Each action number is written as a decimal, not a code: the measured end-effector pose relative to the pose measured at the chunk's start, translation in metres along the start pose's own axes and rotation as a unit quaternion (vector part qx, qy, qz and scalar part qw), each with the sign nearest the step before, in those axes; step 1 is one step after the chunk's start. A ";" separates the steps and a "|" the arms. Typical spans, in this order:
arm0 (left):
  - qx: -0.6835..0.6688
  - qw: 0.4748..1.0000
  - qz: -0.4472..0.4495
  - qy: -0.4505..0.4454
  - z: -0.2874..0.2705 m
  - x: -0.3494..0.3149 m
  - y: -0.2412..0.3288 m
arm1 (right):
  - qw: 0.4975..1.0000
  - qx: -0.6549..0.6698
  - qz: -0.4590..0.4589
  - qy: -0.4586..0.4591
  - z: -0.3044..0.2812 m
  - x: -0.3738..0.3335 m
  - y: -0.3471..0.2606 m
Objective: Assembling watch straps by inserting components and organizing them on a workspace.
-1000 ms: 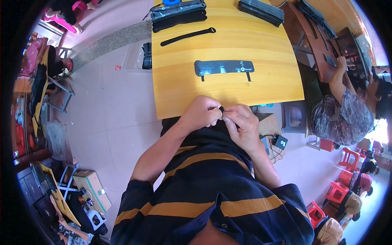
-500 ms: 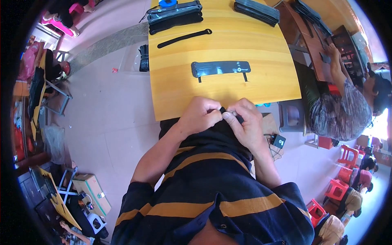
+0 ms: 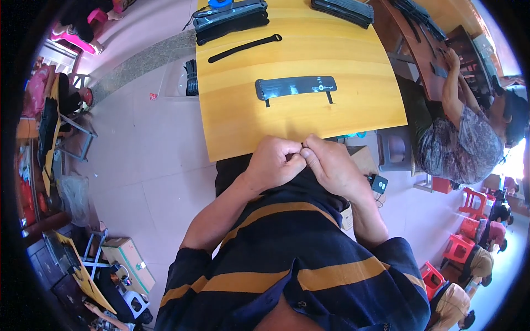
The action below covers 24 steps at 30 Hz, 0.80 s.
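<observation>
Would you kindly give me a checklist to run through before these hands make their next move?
Left hand and right hand apart: not ok, they meet.
Something held between them: cannot tell, hidden from view.
Black plastic packet on the yellow table: ok, near the middle.
Loop-ended black strap separate from packet: ok, beyond it, leftward.
Far-left black stack away from both hands: ok.

small black piece (image 3: 303, 145) | pinched, almost hidden | glossy black packet (image 3: 295, 87) | flat on table (image 3: 353, 60)
</observation>
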State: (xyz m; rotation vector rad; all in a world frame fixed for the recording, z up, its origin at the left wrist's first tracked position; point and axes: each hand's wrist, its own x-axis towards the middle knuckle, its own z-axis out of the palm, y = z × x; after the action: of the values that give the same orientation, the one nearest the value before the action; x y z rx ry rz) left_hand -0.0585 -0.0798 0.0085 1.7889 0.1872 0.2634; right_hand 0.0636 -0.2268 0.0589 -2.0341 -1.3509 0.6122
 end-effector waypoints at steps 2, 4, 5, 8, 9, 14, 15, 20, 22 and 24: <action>0.012 1.000 -0.007 -0.002 0.000 0.000 -0.002 | 1.000 -0.024 -0.016 0.005 0.004 -0.002 0.003; 0.018 1.000 -0.011 0.009 0.002 0.000 -0.003 | 0.999 -0.033 -0.014 0.016 0.006 -0.003 0.006; 0.018 1.000 -0.012 0.009 0.003 0.001 -0.005 | 0.999 -0.033 -0.014 0.015 0.006 -0.004 0.006; -0.022 0.999 -0.029 0.009 0.005 0.002 -0.008 | 1.000 0.002 -0.001 0.023 0.008 -0.004 0.009; -0.030 0.999 -0.025 0.015 0.006 0.002 -0.006 | 0.999 0.040 0.010 0.024 0.009 -0.004 0.012; 0.014 1.000 -0.005 0.001 -0.001 0.004 0.005 | 0.999 0.026 -0.012 0.043 0.007 -0.003 0.017; 0.032 0.999 -0.018 -0.015 -0.003 0.004 0.011 | 0.999 0.018 -0.021 0.044 0.007 -0.003 0.017; 0.093 0.993 -0.016 -0.069 -0.012 0.009 0.007 | 0.998 0.033 -0.053 0.022 0.003 0.000 0.024; 0.083 0.994 -0.026 -0.073 -0.012 0.010 0.007 | 0.995 0.064 -0.069 0.013 0.001 0.002 0.026; 0.052 0.996 -0.028 -0.063 -0.007 0.009 0.002 | 0.994 0.093 -0.049 -0.002 -0.002 0.002 0.028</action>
State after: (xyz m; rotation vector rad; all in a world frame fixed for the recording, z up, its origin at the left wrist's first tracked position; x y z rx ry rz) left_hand -0.0519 -0.0717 0.0131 1.8946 0.1640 0.1021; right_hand 0.0833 -0.2338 0.0402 -1.8092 -1.3354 0.6725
